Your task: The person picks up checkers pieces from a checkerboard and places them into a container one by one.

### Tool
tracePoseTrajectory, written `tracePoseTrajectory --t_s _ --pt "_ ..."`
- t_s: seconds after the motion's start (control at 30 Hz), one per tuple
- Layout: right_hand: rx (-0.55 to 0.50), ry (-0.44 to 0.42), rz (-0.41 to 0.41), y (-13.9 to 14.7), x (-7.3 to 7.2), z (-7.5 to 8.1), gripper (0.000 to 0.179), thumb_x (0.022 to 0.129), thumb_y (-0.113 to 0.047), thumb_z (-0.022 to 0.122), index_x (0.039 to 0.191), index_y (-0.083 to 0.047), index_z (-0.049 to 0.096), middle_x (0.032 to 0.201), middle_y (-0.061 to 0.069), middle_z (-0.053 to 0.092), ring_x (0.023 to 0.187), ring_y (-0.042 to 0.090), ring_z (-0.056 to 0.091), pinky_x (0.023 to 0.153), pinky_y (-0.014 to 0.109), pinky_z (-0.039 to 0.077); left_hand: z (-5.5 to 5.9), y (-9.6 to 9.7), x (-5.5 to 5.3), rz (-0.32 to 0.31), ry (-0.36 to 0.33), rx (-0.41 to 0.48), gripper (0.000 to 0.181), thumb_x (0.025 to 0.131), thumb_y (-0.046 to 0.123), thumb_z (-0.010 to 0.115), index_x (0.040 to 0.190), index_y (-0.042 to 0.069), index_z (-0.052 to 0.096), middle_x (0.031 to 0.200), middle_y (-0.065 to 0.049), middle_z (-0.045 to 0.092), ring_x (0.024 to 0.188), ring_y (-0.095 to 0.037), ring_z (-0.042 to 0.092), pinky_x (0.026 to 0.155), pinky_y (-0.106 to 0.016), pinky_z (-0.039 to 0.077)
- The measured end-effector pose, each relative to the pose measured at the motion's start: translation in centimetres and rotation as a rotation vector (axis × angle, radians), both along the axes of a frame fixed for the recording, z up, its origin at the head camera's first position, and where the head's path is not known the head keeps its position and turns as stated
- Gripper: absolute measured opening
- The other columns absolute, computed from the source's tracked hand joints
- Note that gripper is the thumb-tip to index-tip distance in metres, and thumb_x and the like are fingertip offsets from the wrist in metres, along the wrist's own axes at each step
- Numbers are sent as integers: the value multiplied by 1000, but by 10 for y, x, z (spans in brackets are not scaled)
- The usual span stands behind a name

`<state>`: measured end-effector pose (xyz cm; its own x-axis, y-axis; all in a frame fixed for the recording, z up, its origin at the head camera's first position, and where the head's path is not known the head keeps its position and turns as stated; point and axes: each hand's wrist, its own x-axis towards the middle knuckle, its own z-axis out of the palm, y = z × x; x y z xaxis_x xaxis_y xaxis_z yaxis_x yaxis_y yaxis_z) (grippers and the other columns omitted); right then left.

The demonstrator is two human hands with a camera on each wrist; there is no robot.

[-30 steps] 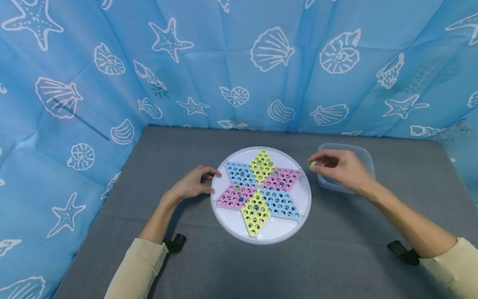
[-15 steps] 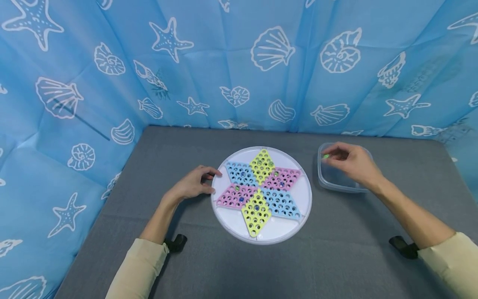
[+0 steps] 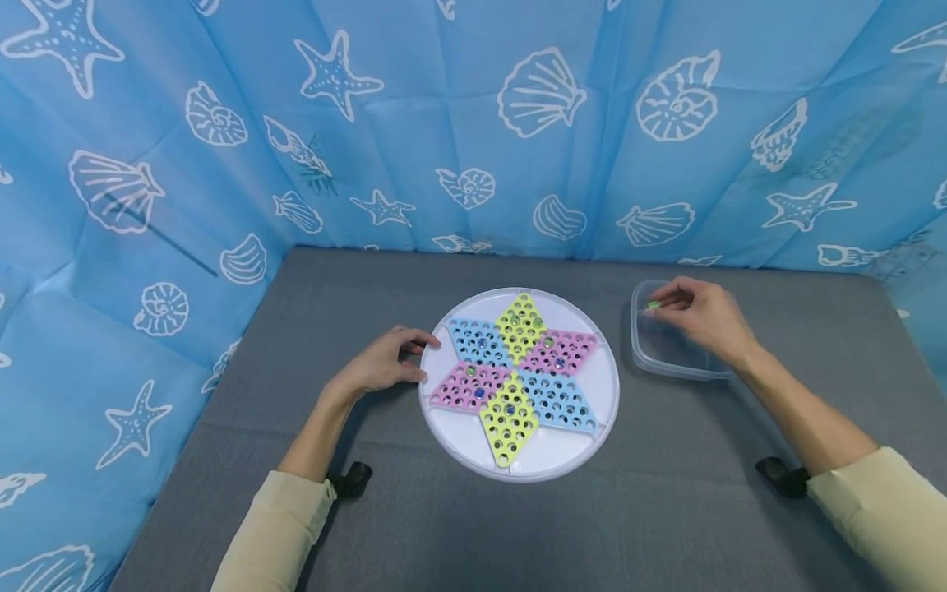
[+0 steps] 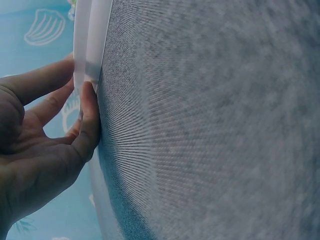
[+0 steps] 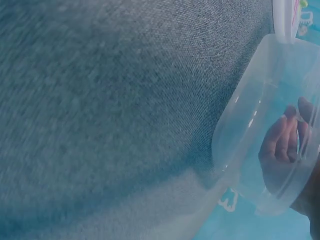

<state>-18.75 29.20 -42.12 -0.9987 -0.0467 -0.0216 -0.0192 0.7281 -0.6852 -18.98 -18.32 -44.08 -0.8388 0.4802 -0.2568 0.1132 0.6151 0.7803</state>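
Note:
A round white Chinese checkers board (image 3: 573, 427) with a pink, yellow and blue holed star lies on a grey cloth. Several green and blue marbles sit in its holes. My left hand (image 3: 385, 359) touches the board's left rim with its thumb and fingertips, also seen by the left hand (image 4: 55, 125) in the left wrist view. Over a clear plastic tub (image 3: 669, 370), my right hand (image 3: 703, 316) pinches a green marble (image 3: 653, 305) between thumb and fingers. In the right wrist view the right hand (image 5: 285, 145) shows through the tub's wall.
The grey cloth-covered table (image 3: 444, 534) spreads around the board and tub. A blue curtain (image 3: 459, 123) with white shells and starfish hangs behind and at the left. A dark strap device (image 3: 351, 479) is on the left wrist, another (image 3: 782, 477) on the right.
My right hand has moved right from beside the tub's left edge to over the tub, still holding the green marble. The left hand stays at the board's rim.

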Motion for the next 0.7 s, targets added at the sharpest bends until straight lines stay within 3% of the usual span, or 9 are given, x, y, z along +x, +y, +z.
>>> tracePoseTrajectory --t_s 0.2,0.37,0.7 --pt "16 11 -19 2 -4 -5 38 93 -35 71 111 -1 69 103 18 69 84 18 64 63 23 48 -1 2 -1 -13 -5 23 44 87 -2 72 128 4 62 125 -20 44 116 -34 48 93 -44 47" --pt "14 -12 -32 -2 -7 -8 36 92 -31 71 111 0 70 101 19 70 81 16 63 63 24 47 0 -1 0 -24 -7 29 44 87 -1 72 130 4 62 127 -20 43 116 -34 47 93 -45 47" --pt "79 -63 -37 -4 -9 -13 32 91 -24 72 111 1 71 101 20 71 87 29 66 67 30 47 3 0 0 3 -39 29 45 86 -2 72 129 6 63 126 -18 43 118 -34 47 94 -45 47"
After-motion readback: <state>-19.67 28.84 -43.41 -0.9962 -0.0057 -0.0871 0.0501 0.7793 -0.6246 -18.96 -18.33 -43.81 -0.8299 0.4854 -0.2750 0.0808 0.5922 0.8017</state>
